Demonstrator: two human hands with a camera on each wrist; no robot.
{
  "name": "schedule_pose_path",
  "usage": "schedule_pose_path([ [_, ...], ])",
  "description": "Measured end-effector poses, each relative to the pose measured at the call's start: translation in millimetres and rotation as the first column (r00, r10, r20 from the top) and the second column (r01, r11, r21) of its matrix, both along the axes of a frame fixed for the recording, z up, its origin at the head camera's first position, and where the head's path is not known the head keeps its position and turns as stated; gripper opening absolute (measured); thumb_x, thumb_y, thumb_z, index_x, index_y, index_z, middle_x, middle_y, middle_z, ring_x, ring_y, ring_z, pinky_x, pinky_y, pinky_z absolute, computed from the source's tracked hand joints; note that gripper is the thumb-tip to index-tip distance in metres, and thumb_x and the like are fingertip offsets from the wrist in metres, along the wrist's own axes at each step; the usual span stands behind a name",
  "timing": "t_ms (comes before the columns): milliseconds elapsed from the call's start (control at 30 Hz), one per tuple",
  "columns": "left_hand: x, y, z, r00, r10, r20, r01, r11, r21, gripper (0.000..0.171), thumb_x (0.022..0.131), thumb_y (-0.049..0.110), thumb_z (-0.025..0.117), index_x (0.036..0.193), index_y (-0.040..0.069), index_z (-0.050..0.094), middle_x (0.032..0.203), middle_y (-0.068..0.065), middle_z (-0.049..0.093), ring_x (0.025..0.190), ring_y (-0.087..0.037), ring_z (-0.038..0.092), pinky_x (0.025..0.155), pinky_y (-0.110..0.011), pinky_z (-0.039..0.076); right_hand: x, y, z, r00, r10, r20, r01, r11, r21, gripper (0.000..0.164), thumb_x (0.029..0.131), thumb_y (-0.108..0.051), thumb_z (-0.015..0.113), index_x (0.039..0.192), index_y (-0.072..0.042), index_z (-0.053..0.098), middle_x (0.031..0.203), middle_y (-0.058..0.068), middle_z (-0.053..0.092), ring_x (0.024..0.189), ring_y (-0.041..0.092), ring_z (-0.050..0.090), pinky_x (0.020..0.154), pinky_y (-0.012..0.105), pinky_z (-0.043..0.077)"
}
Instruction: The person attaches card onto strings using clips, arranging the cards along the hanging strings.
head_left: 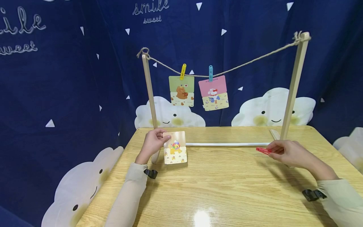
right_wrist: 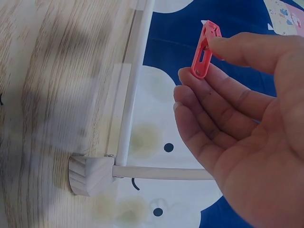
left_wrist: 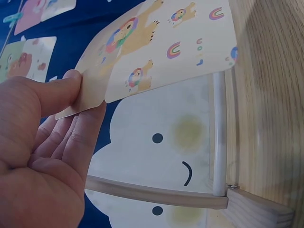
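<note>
In the head view, my left hand (head_left: 154, 143) pinches the left edge of a cream card (head_left: 175, 156) with a yellow lion on it, thumb in front and fingers behind. The card is held up above the table near the left post. My right hand (head_left: 290, 153) pinches a red clothespin (head_left: 263, 150) between thumb and fingers, near the right post. On the sagging twine (head_left: 252, 60), a yellow clothespin (head_left: 183, 72) holds a green bear card (head_left: 181, 91), and a blue clothespin (head_left: 210, 73) holds a pink rabbit card (head_left: 214, 94).
Twine is tied between a left wooden post (head_left: 150, 91) and a right wooden post (head_left: 295, 85). A white rod (head_left: 227, 144) runs low between them over the wooden table (head_left: 215, 186). Behind hangs a dark blue curtain (head_left: 178, 37) with cloud prints.
</note>
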State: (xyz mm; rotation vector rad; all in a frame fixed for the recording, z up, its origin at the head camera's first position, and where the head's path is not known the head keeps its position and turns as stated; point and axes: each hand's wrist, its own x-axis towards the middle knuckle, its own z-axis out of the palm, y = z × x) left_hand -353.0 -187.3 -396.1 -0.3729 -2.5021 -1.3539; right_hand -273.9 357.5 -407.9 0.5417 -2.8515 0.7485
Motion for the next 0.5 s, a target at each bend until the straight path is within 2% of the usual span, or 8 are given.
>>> schedule_pose_path([
  [500, 0.7, 0.6, 3.2, 0.999, 0.008, -0.046, -0.009, 1.0, -0.006, 0.025, 0.091, 0.025, 0.082, 0.102, 0.003, 0.074, 0.076, -0.005, 0.069, 0.067, -0.014, 0.061, 0.06, -0.028, 0.049, 4.6, -6.7, 7.0, 0.998, 0.001, -0.062, -0.001, 1.0, 0.005, 0.021, 0.092, -0.025, 0.08, 0.107, -0.01, 0.075, 0.086, -0.008, 0.071, 0.075, 0.001, 0.062, 0.065, 0.024, 0.053],
])
